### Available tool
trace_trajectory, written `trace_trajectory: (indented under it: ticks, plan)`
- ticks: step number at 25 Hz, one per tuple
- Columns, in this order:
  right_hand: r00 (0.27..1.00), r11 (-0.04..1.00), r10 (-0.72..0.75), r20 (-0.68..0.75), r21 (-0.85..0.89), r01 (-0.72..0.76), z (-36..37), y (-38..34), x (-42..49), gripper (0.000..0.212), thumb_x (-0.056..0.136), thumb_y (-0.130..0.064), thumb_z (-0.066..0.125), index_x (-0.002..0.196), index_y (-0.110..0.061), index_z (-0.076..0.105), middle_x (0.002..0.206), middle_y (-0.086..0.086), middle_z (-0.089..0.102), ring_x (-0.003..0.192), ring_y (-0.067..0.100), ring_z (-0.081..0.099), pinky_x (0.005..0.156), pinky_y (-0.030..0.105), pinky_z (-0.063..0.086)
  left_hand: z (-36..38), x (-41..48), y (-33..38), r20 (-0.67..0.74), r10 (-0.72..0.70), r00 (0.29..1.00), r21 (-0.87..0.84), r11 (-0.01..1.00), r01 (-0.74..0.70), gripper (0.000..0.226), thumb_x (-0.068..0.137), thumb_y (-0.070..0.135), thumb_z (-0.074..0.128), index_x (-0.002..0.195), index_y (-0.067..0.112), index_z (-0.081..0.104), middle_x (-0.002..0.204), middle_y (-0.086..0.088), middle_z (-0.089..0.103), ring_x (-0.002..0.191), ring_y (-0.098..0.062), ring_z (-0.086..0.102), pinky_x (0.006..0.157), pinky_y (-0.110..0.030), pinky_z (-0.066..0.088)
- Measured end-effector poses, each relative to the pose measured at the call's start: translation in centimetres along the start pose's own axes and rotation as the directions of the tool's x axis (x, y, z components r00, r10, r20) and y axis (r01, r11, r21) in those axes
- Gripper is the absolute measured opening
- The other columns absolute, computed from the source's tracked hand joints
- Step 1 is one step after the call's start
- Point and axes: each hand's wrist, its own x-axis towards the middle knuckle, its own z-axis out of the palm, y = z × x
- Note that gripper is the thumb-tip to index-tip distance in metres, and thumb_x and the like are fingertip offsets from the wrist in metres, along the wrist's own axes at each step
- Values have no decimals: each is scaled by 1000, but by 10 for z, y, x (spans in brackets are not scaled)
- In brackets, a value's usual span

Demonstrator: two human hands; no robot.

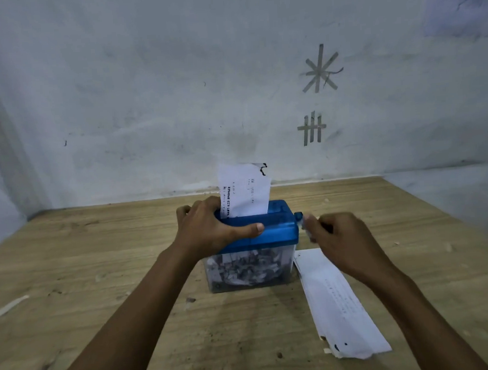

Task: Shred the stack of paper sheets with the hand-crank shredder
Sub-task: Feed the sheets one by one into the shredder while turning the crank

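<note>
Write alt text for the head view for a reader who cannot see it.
A left hand grips the top of a blue hand-crank shredder while the right hand holds its crank, a printed sheet standing in the slot. Its clear bin holds shreds; a stack of sheets lies beside it on the wooden table.

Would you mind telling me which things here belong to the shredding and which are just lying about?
Job: shredder, gripped by left hand; crank, held by right hand; sheet feeding in; stack beside it; shreds inside.
Lying about: strip on table; tape marks on wall.
</note>
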Motion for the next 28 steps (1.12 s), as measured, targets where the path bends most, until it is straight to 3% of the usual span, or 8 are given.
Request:
trace_trajectory:
  ticks: [3, 5, 11, 13, 16, 22, 25, 28]
  plan:
    - [943, 990, -141, -301, -25, 140, -2, -21, 25, 35, 104, -40, 47, 77, -19, 55, 64, -5, 63, 58, 8, 60, 52, 28, 41, 3, 1, -9, 36, 40, 999, -65, 997, -38, 96, 44, 104, 53, 110, 36, 66, 103, 16, 68, 99, -13, 61, 100, -45, 42]
    - [939, 993, -121, -322, -37, 115, 6, -22, 56, 45, 105, -37, 41, 70, -13, 56, 59, 0, 64, 55, 15, 60, 55, 33, 44, 4, 3, -10, 54, 67, 996, -93, 994, -62, 93, 45, 103, 57, 109, 37, 67, 100, 19, 68, 97, -11, 62, 99, -47, 45]
    - [994, 986, 107, 2, 130, -106, 23, -9, 121, 51, 100, -29, 39, 61, 0, 54, 57, 12, 56, 54, 22, 51, 61, 31, 36, 3, 2, -10, 79, 116, 990, -126, 986, -106, 96, 47, 101, 60, 120, 37, 66, 106, 19, 68, 98, -10, 63, 96, -47, 50]
    - [972, 962, 208, 110, 156, -223, 32, -2, 124, 50, 100, -25, 40, 55, -3, 50, 47, 6, 53, 44, 18, 46, 54, 27, 32, 1, 4, -7, 109, 104, 989, -64, 993, -97, 100, 46, 102, 58, 122, 36, 62, 109, 17, 67, 100, -11, 61, 97, -45, 50]
    - [897, 896, 359, 258, 173, -409, 42, 10, 121, 26, 95, -23, 42, 71, -13, 43, 58, 5, 44, 47, 17, 36, 52, 23, 25, -5, 9, 5, 212, 44, 976, 35, 998, -52, 103, 41, 100, 55, 122, 37, 57, 110, 15, 65, 98, -13, 61, 96, -42, 51]
    - [830, 762, 462, 312, 339, -552, 52, 15, 112, 22, 100, -29, 44, 84, -14, 48, 72, 8, 48, 63, 21, 42, 62, 29, 32, -1, -3, 13, 61, 80, 995, -116, 991, -72, 76, 49, 92, 67, 107, 44, 52, 94, 24, 59, 86, -1, 60, 69, -21, 53]
    - [783, 694, 520, 341, 367, -620, 62, 30, 103, 18, 94, -25, 50, 86, -10, 57, 83, 14, 58, 78, 26, 47, 71, 36, 40, -1, -2, 15, 25, 72, 997, -109, 992, -68, 81, 46, 98, 62, 105, 42, 56, 91, 23, 61, 83, 2, 59, 67, -23, 54]
    - [787, 669, 528, 319, 415, -617, 64, 32, 85, 25, 97, -25, 48, 79, -11, 57, 77, 14, 54, 63, 23, 45, 61, 31, 35, 4, -1, 13, 27, 29, 999, -101, 995, -26, 102, 38, 106, 51, 110, 35, 65, 96, 16, 68, 82, -5, 64, 71, -33, 60]
